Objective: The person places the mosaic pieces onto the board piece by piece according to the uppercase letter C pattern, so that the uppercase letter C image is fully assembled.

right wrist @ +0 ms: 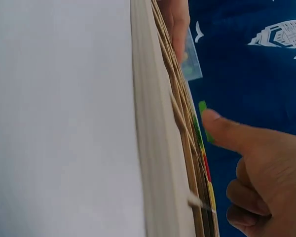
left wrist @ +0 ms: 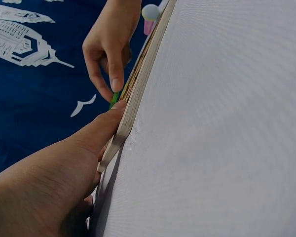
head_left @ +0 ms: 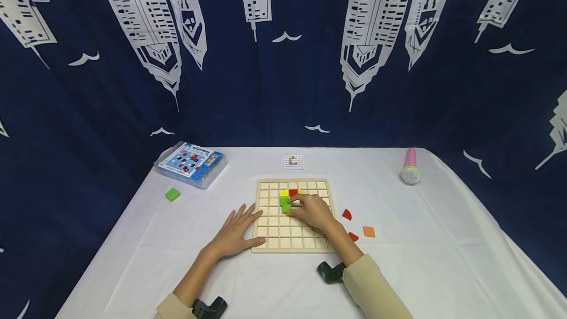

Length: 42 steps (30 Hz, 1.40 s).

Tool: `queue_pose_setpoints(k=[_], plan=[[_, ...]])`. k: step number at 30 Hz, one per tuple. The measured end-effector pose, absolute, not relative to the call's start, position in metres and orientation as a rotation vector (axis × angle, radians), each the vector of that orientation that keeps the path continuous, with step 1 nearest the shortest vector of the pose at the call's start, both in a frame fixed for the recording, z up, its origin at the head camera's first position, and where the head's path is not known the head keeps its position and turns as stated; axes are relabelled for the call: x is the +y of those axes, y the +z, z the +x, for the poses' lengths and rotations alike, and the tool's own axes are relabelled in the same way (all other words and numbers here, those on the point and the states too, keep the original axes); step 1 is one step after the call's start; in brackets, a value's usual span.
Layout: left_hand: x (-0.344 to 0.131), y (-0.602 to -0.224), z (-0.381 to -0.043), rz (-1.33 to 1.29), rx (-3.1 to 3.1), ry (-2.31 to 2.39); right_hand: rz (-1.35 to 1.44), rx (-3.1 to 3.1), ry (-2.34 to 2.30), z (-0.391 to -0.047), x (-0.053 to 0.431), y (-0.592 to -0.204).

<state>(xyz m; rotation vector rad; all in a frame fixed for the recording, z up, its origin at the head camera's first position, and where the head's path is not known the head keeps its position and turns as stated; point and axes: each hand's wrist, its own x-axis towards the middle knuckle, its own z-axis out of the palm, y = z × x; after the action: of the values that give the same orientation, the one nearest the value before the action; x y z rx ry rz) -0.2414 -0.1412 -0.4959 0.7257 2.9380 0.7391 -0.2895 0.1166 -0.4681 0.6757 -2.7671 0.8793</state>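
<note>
My right hand (head_left: pixel 313 210) pinches a green tile (right wrist: pixel 203 105) between thumb and finger, over the wooden grid board (head_left: pixel 271 231). In the right wrist view the tile is tipped on edge, close above the board. Beside it, pieces sit in the grid: a yellow piece (head_left: pixel 284 193), a red piece (head_left: pixel 293 192), another yellow piece (head_left: pixel 302 191) and a green one (head_left: pixel 282 201). My left hand (head_left: pixel 232 234) rests at the board's left edge, fingers spread, with its thumb on the rim in the left wrist view. The right fingers partly cover the grid's middle.
Right of the board lie two red pieces (head_left: pixel 347 214) and an orange square (head_left: pixel 369 232). A small pattern card (head_left: pixel 293 162) lies behind it. A plastic case (head_left: pixel 190 164) and a green piece (head_left: pixel 172 194) are at left, a pink toy microphone (head_left: pixel 410 166) at back right.
</note>
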Motion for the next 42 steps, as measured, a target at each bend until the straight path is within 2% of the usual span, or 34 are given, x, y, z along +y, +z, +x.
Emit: queue_pose_setpoints(k=[20, 26, 34, 42], plan=[[-0.14, -0.5, -0.238, 0.725, 2.923, 0.753, 0.714, -2.71, 0.901, -0.283, 0.119, -0.48], [-0.139, -0.5, -0.239, 0.731, 2.918, 0.751, 0.572, -2.71, 1.024, -0.275, 0.161, -0.472], [-0.141, -0.498, -0.244, 0.737, 2.943, 0.733, 0.411, -2.691, 0.944, -0.268, 0.239, -0.469], [-0.142, -0.497, -0.244, 0.727, 2.923, 0.747, 0.493, -2.813, 0.956, -0.267, 0.268, -0.474]])
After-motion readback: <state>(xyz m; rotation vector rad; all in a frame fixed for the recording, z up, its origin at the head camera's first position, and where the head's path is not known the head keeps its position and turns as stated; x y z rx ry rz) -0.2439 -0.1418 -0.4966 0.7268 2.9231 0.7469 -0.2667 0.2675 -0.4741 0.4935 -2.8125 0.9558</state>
